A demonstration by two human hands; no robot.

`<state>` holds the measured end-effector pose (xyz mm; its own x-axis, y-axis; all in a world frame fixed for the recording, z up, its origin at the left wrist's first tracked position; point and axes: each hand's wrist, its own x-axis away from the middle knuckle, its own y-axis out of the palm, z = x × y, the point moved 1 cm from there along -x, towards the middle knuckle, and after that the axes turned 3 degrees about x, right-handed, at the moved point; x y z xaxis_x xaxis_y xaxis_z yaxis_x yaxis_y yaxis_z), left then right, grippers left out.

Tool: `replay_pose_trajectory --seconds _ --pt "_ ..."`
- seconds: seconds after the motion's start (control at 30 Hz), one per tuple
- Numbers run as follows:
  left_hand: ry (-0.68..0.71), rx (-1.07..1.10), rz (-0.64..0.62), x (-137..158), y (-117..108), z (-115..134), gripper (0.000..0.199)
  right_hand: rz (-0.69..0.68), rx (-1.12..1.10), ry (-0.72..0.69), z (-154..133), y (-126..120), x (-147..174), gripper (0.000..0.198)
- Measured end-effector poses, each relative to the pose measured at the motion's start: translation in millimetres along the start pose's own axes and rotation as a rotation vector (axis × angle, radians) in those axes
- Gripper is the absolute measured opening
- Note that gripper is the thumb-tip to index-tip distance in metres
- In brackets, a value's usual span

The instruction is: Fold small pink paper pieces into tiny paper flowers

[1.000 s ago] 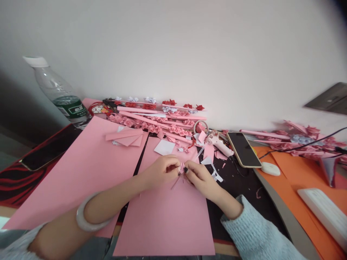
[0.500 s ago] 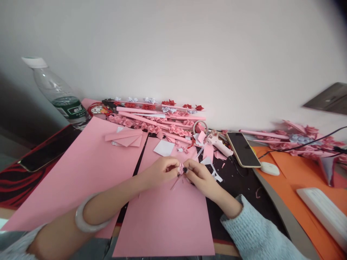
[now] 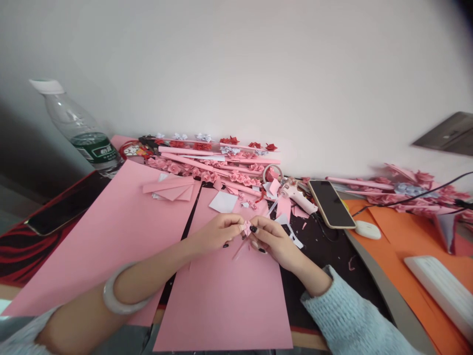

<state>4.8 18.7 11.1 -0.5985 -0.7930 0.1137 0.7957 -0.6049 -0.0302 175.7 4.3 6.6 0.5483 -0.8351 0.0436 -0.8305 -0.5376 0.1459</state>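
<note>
Between my two hands is a small pink paper flower (image 3: 247,227), pinched from both sides. My left hand (image 3: 219,233) grips its left edge with thumb and forefinger. From the right, my right hand (image 3: 272,239) pinches the other edge, its dark-painted thumbnail against the paper. A thin stick (image 3: 239,250) slants down to the left below the flower; whether it is joined to the flower I cannot make out. Under the hands lies a large pink paper sheet (image 3: 225,305). A white paper square (image 3: 223,202) rests on it just beyond my left hand.
A glue gun (image 3: 300,196) and a phone (image 3: 331,203) lie beyond my right hand. Paper flower stems (image 3: 207,172) are piled along the wall. A water bottle (image 3: 86,130) stands at left, with folded pink paper (image 3: 172,188) nearer. Orange sheets (image 3: 395,246) and a keyboard (image 3: 441,286) are at right.
My fingers have shifted slightly around the pink paper flower, so more of it shows. Several lower fingers have spread a little. The surrounding things have stayed put.
</note>
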Motion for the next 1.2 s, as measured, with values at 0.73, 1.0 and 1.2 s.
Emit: replay_pose_trajectory --seconds 0.73,1.0,1.2 --pt "0.084 -0.261 -0.019 2.5 8.8 7.9 0.019 0.144 0.427 -0.01 -2.2 1.3 0.2 0.043" --pt "0.066 -0.264 -0.04 2.4 9.7 9.0 0.019 0.214 0.531 -0.013 0.1 4.0 1.4 0.039" --pt "0.023 -0.187 -0.079 0.9 8.5 2.6 0.02 0.263 0.645 -0.046 1.6 3.9 2.5 0.036"
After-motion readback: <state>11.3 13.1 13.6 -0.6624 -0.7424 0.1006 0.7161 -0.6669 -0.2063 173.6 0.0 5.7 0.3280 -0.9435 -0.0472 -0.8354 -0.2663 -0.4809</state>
